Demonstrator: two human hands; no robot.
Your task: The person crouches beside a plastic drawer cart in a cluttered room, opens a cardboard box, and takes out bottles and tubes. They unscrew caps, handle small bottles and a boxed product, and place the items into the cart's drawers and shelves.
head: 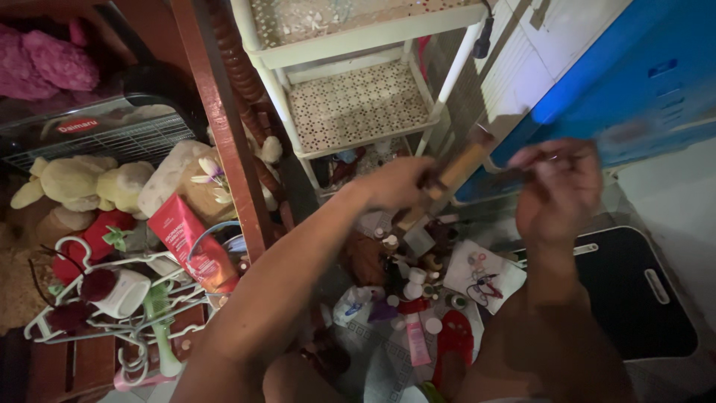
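My left hand (395, 183) is closed around a tan, wooden-looking stick-shaped object (447, 179) that slants up to the right. My right hand (559, 186) is raised just to the right of it, blurred, fingers curled and pinched together near the object's upper end; whether it holds something small is unclear. Both hands hover above a heap of small bottles and tubes (414, 298) on the floor.
A white perforated shelf rack (358, 104) stands ahead. Left of a reddish wooden post (224, 127) lie plush toys (82, 183), a red tube (190, 242) and white hangers (127, 313). A blue container (619, 82) and a black board (634, 291) sit at right.
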